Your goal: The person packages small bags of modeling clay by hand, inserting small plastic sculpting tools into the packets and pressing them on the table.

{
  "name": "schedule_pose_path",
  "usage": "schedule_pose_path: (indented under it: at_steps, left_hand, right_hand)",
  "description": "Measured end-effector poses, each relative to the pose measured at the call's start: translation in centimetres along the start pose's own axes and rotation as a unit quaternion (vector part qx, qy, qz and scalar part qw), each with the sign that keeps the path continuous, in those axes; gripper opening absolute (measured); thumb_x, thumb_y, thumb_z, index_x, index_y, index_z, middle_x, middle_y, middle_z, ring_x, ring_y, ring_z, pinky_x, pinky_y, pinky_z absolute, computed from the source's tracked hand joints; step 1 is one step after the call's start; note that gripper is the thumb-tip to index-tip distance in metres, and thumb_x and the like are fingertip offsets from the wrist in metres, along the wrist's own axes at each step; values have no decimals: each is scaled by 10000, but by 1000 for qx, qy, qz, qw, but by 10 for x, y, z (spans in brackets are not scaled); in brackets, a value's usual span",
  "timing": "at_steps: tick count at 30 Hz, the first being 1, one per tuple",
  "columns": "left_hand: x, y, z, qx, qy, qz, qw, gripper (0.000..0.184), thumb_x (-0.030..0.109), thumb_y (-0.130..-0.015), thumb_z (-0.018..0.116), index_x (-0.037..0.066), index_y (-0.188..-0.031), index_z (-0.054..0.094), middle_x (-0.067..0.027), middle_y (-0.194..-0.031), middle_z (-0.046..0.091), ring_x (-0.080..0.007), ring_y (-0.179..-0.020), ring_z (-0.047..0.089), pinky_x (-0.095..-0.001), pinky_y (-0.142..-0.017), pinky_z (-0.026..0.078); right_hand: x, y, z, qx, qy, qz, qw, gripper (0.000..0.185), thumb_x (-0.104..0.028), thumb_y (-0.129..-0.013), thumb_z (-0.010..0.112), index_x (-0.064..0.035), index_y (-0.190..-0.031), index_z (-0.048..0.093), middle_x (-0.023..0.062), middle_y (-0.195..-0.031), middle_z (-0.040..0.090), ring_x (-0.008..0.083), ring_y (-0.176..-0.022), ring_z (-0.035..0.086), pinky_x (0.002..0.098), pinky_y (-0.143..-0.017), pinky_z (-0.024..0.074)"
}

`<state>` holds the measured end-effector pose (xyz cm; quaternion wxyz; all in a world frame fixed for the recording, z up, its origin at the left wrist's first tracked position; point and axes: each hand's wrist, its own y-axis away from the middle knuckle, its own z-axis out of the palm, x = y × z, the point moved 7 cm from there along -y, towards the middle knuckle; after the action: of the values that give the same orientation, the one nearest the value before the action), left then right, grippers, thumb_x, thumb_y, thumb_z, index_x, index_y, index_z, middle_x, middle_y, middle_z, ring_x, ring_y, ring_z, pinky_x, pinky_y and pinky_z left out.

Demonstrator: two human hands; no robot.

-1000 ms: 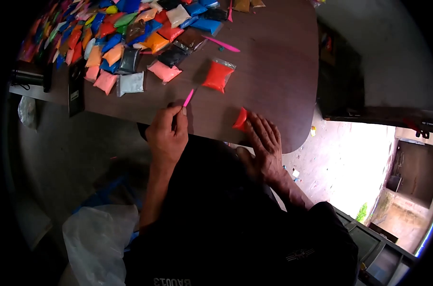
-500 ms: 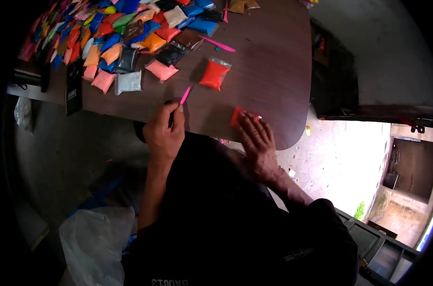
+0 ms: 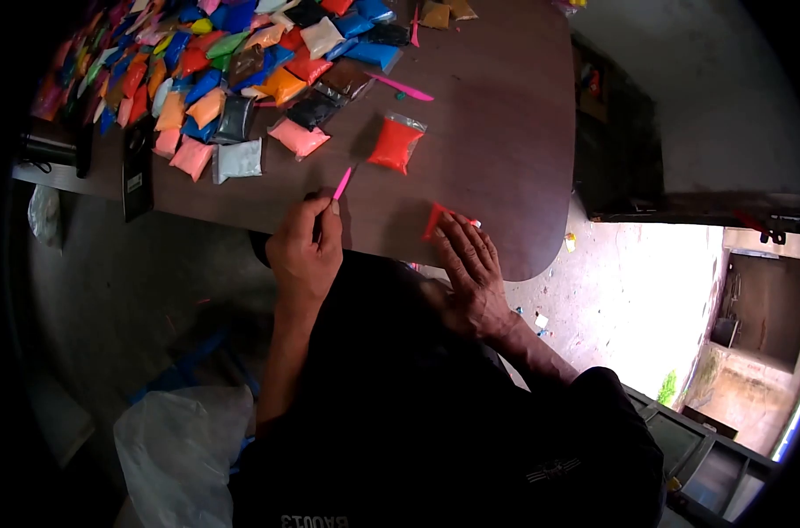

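My left hand (image 3: 305,251) is closed at the table's near edge, pinching a thin pink plastic modelling knife (image 3: 343,183) between thumb and fingers, its tip pointing up and away from me. With fingers stretched out, my right hand (image 3: 472,268) lies over a small red packet (image 3: 434,220) near the front right corner. Only the packet's left edge and a bit beyond the fingertips show; the rest is hidden. Between the hands and farther back, a clear bag filled with red clay-like material (image 3: 398,143) lies flat on the brown table (image 3: 497,132).
A large pile of colourful packets (image 3: 281,84) covers the table's back left. Near it lie another pink plastic tool (image 3: 402,87) and a black box-like object (image 3: 138,172) at the edge. Brown packets (image 3: 435,13) lie farther back. A translucent plastic bag (image 3: 184,449) hangs low at left.
My right hand has shifted slightly on the red packet, and less of the packet's far side shows. The left hand keeps the pink knife in nearly the same place.
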<state>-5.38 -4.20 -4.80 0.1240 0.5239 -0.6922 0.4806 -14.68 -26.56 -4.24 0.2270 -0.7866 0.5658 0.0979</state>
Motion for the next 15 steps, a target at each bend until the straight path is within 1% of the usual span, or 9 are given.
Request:
schedule_pose_path:
  at_steps: [1,3,6,7,8,10,11,13,15]
  left_hand:
    - [1,-1,-1,4,-2,2,1000,99,51,-924,757,23,-998,698,-160,-886,728,-357,-756,728,-385,-654,577]
    - [0,0,0,10,5,2,1000,99,49,-924,756,22,-1000,699,-161,-891,728,-358,-761,728,-385,-658,577]
    - [-1,1,-2,11,13,-4,1000,102,44,-922,755,18,-1004,700,-165,-902,730,-358,-773,729,-386,-667,578]
    - [-2,1,-2,8,16,-7,1000,104,41,-920,755,16,-1005,701,-167,-908,730,-357,-779,729,-386,-672,579]
    - [0,0,-3,9,15,-7,1000,104,41,-920,755,16,-1005,701,-167,-908,730,-357,-779,729,-386,-672,579]
    - [-2,1,-2,-6,17,-41,999,101,64,-935,754,-1,-1002,716,-174,-894,735,-333,-804,739,-377,-717,577]
    - [-3,1,-2,-4,16,-41,999,101,64,-935,754,-1,-1002,716,-174,-894,735,-333,-804,739,-377,-717,577]
    - [0,0,-3,6,9,-14,1000,106,64,-937,753,-5,-1009,715,-175,-890,733,-331,-796,738,-375,-714,576]
    - [-1,0,-2,0,14,-21,1000,109,64,-937,752,-8,-1011,715,-176,-887,732,-333,-792,737,-376,-711,575]
  right_hand:
    - [1,-1,-2,1,1,-1,1000,717,-280,-887,755,-2,-1502,513,232,-1593,467,429,-1474,447,565,-1202,353]
    - [7,-1,-14,46,-40,6,998,647,-185,-855,774,-17,-1447,573,229,-1529,528,438,-1362,549,545,-1130,447]
    - [22,-2,-19,107,-56,36,992,584,-107,-829,776,-44,-1389,623,227,-1467,571,430,-1267,607,523,-1074,502]
    - [25,-4,-22,122,-28,27,992,534,-102,-819,788,-71,-1337,661,185,-1407,611,391,-1242,619,493,-1036,518]
    - [27,-6,-25,122,-28,26,992,534,-102,-819,788,-71,-1337,661,185,-1407,611,391,-1242,619,493,-1036,518]
    - [26,-13,-28,77,36,5,996,454,-12,-805,797,-70,-1248,714,152,-1308,666,364,-1170,661,461,-989,542]
    - [30,-16,-31,77,36,3,996,454,-12,-805,797,-70,-1248,714,152,-1308,666,364,-1170,661,461,-989,542]
    - [28,-25,-34,67,125,-67,988,474,-143,-807,778,-90,-1271,700,103,-1249,667,325,-1141,648,446,-920,533]
    - [32,-43,-37,68,108,-62,990,420,-97,-815,760,-97,-1234,723,107,-1239,680,326,-1144,656,444,-943,532]
